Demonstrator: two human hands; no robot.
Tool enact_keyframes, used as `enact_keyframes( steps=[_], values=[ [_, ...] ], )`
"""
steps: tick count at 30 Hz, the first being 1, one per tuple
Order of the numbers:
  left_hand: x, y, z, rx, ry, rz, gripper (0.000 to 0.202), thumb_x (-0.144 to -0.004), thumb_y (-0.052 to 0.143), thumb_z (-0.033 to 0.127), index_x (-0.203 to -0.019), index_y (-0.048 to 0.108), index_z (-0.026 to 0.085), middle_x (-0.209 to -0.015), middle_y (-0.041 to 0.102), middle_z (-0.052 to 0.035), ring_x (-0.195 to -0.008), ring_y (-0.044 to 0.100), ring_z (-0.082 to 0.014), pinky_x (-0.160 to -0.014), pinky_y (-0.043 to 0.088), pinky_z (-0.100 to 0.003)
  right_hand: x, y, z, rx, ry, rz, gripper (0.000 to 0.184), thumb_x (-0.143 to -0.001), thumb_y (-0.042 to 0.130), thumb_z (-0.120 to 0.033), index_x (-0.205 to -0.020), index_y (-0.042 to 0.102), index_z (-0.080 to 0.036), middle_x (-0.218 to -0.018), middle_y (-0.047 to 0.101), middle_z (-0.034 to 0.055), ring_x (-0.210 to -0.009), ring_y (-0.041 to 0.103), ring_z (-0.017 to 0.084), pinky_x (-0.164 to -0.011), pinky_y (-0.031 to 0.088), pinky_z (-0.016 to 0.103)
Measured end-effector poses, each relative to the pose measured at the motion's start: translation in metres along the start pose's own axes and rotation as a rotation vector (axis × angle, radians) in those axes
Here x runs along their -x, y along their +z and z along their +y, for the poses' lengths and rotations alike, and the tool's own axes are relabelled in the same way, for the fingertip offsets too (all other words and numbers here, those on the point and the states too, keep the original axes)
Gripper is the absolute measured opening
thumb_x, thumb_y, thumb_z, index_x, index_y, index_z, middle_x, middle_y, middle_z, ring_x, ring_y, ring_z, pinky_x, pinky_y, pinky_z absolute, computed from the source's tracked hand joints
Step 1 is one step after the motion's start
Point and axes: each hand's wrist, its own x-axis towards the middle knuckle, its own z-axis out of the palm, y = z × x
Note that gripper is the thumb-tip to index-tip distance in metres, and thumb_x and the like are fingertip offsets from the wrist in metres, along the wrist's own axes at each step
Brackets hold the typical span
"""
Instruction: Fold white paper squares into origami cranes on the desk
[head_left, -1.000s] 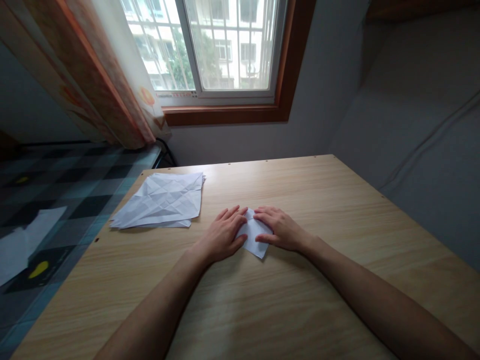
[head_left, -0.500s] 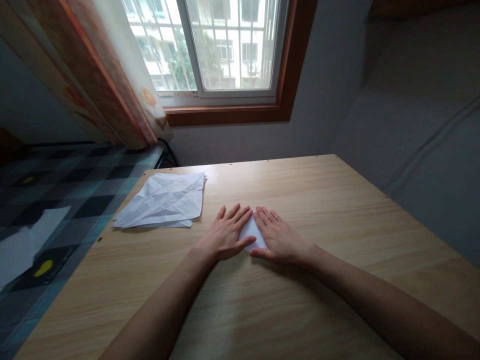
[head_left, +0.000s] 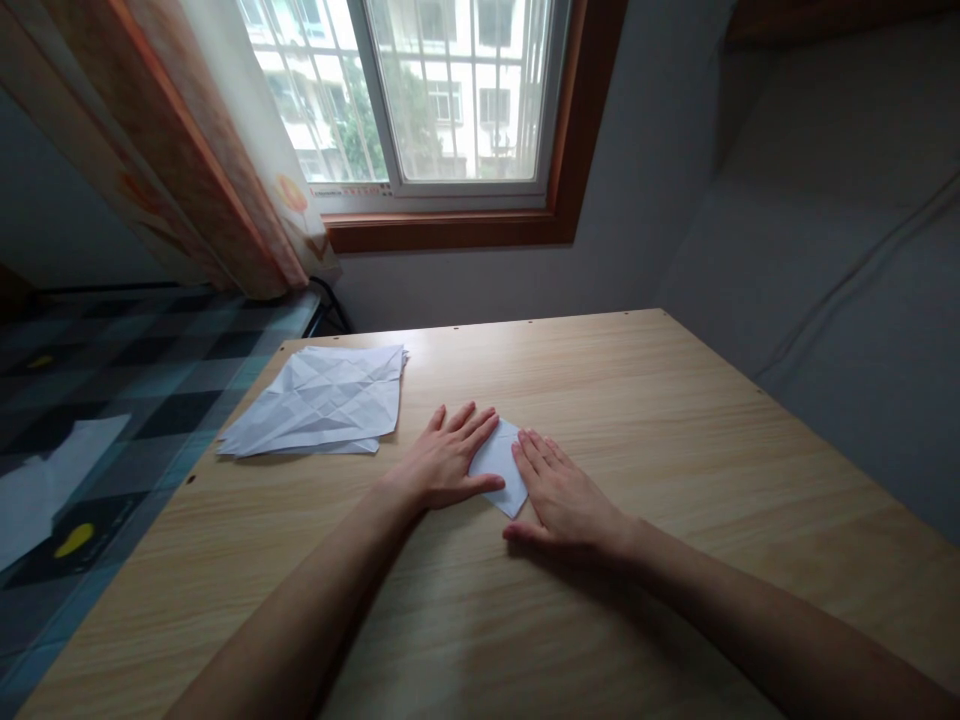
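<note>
A small folded piece of white paper [head_left: 510, 462] lies flat on the wooden table [head_left: 615, 400], between my two hands. My left hand [head_left: 452, 460] rests flat over its left side, fingers spread and thumb stretched across the paper. On the other side, my right hand [head_left: 559, 495] lies flat with its fingertips at the paper's right edge; the thumb is held apart, just below the paper's lower corner. Both hands cover parts of the paper's edges, so its full outline is hidden.
Creased white paper sheets [head_left: 322, 400] lie in a pile at the table's back left. Beyond the left edge is a surface with a checked cloth [head_left: 157, 400], bearing more white paper [head_left: 56, 490]. A curtain [head_left: 202, 170] and window [head_left: 465, 110] are behind.
My right hand has slid slightly right and towards me, baring more of the folded paper. My left hand stays on the paper's left side. The whole view has shifted a little.
</note>
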Motion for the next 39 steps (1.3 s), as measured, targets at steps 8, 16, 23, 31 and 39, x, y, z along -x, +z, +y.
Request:
enact_keyframes(
  steps=[8,16,23,31,39],
  values=[
    [0.012,0.002,0.002,-0.093,-0.01,-0.073,0.09,-0.085,0.035,0.075,-0.154,0.018,0.019,-0.16,0.019,-0.0116,-0.148,0.011,-0.0336,-0.118,0.006,-0.053,-0.005,-0.002,0.002,0.022,0.064,-0.041,0.094,-0.088,0.041,-0.068,-0.145,0.031,0.007,-0.153,0.025,0.0301,-0.146,0.019,0.037,-0.12,0.018,0.05],
    [0.046,0.003,0.01,-0.132,0.015,-0.083,0.087,-0.087,0.032,0.074,-0.154,0.017,0.022,-0.16,0.02,-0.0096,-0.148,0.014,-0.0329,-0.118,0.01,-0.051,-0.01,-0.01,0.02,0.012,0.013,-0.116,0.099,-0.085,0.041,-0.073,-0.15,0.024,0.0,-0.157,0.02,0.0242,-0.148,0.015,0.034,-0.12,0.014,0.049],
    [0.064,0.004,0.021,-0.154,-0.03,-0.042,0.076,-0.091,0.038,0.065,-0.151,0.027,0.021,-0.157,0.029,-0.0104,-0.146,0.023,-0.0338,-0.114,0.021,-0.055,-0.018,-0.013,0.049,-0.009,-0.003,-0.151,0.086,-0.09,0.032,-0.071,-0.153,0.021,-0.014,-0.159,0.019,0.0152,-0.148,0.016,0.034,-0.117,0.014,0.057],
    [0.051,0.005,0.037,-0.292,-0.043,0.176,0.037,-0.093,0.053,0.035,-0.126,0.056,0.019,-0.133,0.06,-0.0122,-0.122,0.053,-0.031,-0.102,0.038,-0.049,-0.015,-0.003,0.065,-0.089,0.074,0.284,0.062,-0.091,0.054,-0.05,-0.14,0.046,-0.013,-0.145,0.045,0.0205,-0.137,0.04,0.031,-0.111,0.035,0.052],
    [0.039,0.011,0.044,-0.235,-0.014,0.349,0.027,-0.09,0.053,0.036,-0.107,0.059,0.015,-0.106,0.064,-0.014,-0.105,0.058,-0.0298,-0.092,0.044,-0.045,-0.013,-0.005,0.033,-0.113,-0.319,0.303,0.038,-0.09,0.058,-0.031,-0.121,0.061,-0.01,-0.126,0.064,0.0184,-0.122,0.057,0.029,-0.104,0.048,0.044]
  ],
)
